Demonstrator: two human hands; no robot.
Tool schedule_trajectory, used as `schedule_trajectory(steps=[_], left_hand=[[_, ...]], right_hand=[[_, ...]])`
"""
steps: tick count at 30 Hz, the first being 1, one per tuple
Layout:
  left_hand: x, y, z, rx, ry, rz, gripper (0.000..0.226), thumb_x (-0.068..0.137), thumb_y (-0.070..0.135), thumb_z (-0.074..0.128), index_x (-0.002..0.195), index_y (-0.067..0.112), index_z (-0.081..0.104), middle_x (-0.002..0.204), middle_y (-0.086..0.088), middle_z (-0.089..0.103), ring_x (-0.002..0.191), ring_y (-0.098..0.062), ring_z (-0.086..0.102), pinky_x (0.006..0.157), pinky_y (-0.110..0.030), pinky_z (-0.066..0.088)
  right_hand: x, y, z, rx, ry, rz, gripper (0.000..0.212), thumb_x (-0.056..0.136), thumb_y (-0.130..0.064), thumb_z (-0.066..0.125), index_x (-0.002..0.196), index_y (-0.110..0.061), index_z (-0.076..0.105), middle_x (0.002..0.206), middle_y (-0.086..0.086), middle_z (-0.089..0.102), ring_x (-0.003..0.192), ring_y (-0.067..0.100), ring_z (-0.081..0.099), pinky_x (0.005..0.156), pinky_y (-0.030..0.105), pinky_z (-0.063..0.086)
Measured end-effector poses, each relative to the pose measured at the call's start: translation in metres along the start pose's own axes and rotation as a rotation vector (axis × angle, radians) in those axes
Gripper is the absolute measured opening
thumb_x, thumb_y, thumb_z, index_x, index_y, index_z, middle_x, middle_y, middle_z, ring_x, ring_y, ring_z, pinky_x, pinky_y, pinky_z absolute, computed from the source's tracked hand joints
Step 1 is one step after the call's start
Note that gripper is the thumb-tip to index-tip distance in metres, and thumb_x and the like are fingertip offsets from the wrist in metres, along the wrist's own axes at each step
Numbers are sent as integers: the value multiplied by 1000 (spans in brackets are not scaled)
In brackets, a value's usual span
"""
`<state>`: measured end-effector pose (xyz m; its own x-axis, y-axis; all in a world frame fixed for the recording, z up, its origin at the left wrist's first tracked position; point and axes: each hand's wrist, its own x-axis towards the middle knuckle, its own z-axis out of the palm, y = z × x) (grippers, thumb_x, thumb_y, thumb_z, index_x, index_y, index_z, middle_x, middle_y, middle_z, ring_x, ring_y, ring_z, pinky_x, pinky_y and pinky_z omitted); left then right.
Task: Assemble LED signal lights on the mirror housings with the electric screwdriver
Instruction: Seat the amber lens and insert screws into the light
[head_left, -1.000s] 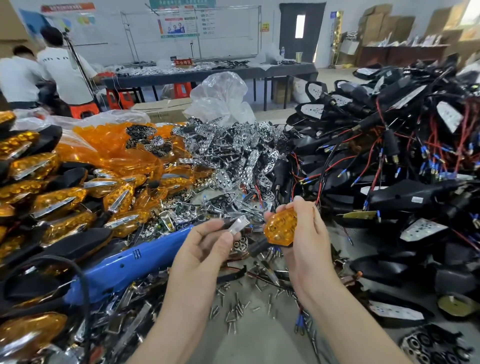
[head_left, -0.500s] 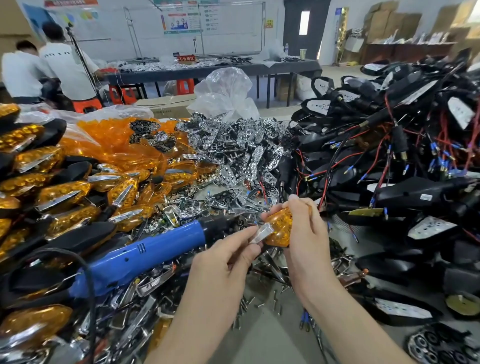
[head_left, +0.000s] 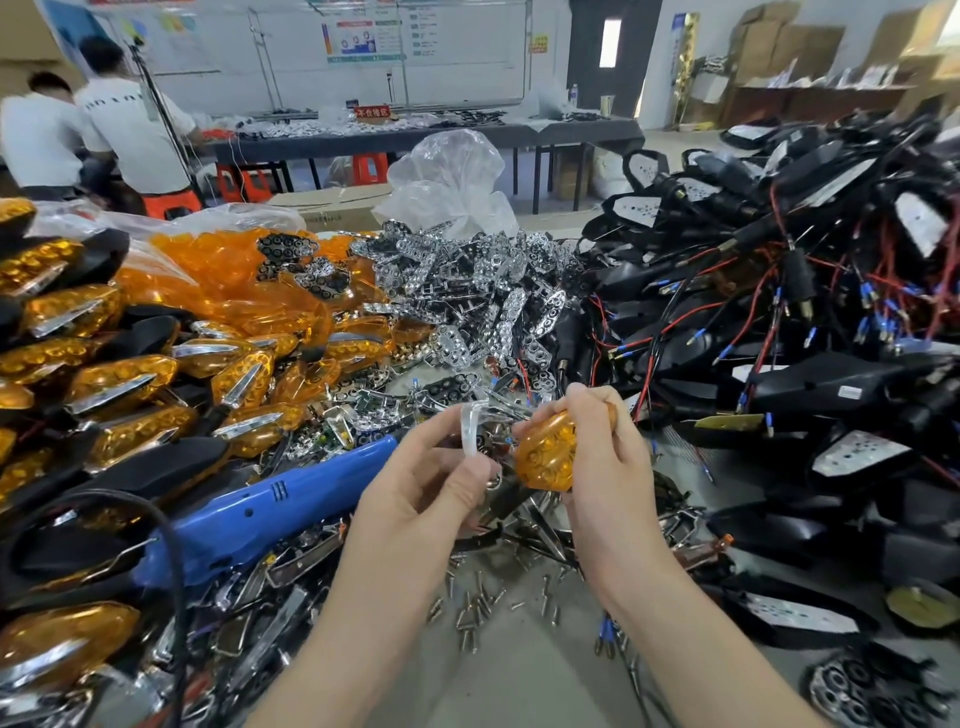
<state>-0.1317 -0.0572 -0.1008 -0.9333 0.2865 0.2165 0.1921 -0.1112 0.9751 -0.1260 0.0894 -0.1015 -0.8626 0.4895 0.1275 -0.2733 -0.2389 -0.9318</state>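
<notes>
Judged as the fitting step, ahead of any screwing. Gripped the amber LED signal light (head_left: 545, 457) in the right hand (head_left: 608, 467), with fingers curled round it, just right of the tip of the electric screwdriver (head_left: 260, 519). Pinched a small chrome trim piece (head_left: 470, 428) upright in the left hand (head_left: 431, 488), between that tip and the light, seemingly not yet touching the light. Looked glossy, translucent orange, faceted, with round cells showing through. Left the screwdriver unheld on the surface (head_left: 519, 675). Probably called next for seating the trim, then reaching for loose screws (head_left: 478, 608) down to the right of the screwdriver and for one of the black mirror housings (head_left: 831, 384) far right of it.
</notes>
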Motion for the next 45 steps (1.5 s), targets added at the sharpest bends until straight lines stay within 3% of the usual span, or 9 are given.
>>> schedule_trajectory(steps=[3,9,15,20,24,27,31,37,45], left_hand=[[1,-6,1,-174,-31,-57,59,71,41,79,125,55,59,86,-2,68,78,-18,68,71,-24,55],[0,-5,4,-192,-53,-64,46,73,21,75,117,34,72,94,-8,74,93,-23,73,79,-22,57],[-2,-4,10,90,27,52,42,89,9,68,108,46,69,87,1,73,82,-17,74,74,-24,59],[-5,-3,9,289,98,145,17,91,30,66,95,46,67,94,14,72,85,-6,70,77,-30,56],[-4,2,6,369,198,177,17,78,55,61,90,47,70,112,20,55,102,4,58,80,-7,44],[-4,6,3,347,216,164,19,81,55,59,96,47,70,99,21,61,94,5,60,77,-7,43],[-5,6,2,239,169,103,18,84,45,62,98,42,73,94,20,74,90,0,68,80,-21,55],[-6,4,4,235,68,116,26,87,19,72,102,40,71,96,17,75,93,0,70,82,-16,53],[-7,-3,5,291,63,166,17,86,33,69,103,39,70,100,19,74,99,0,69,85,-17,53]], right_hand=[[-3,0,3,-13,-45,-26,21,92,-41,54,76,-30,60,80,3,74,82,21,72,68,35,55],[-1,1,0,24,-66,-26,28,93,-40,53,90,-12,56,87,15,72,76,16,72,64,24,55],[0,1,-1,44,-53,-17,29,103,-33,51,94,-6,56,89,21,72,73,14,72,61,22,54],[0,1,-1,8,-62,-2,40,93,-42,52,98,-3,56,87,17,73,76,15,73,61,21,54],[1,2,-1,52,-33,50,27,99,-38,53,90,-14,59,78,3,74,81,19,74,67,32,58],[2,1,-1,174,13,155,34,106,-31,52,78,-20,69,77,3,73,80,22,75,74,43,60],[4,-1,-2,387,86,303,30,106,-28,52,83,-13,64,73,5,70,70,23,75,57,33,59],[4,3,-1,446,106,382,27,105,-28,55,83,-13,61,73,5,70,71,23,75,56,32,59],[2,0,-1,380,77,333,30,105,-30,53,81,-15,64,74,3,70,73,21,74,67,36,61]])
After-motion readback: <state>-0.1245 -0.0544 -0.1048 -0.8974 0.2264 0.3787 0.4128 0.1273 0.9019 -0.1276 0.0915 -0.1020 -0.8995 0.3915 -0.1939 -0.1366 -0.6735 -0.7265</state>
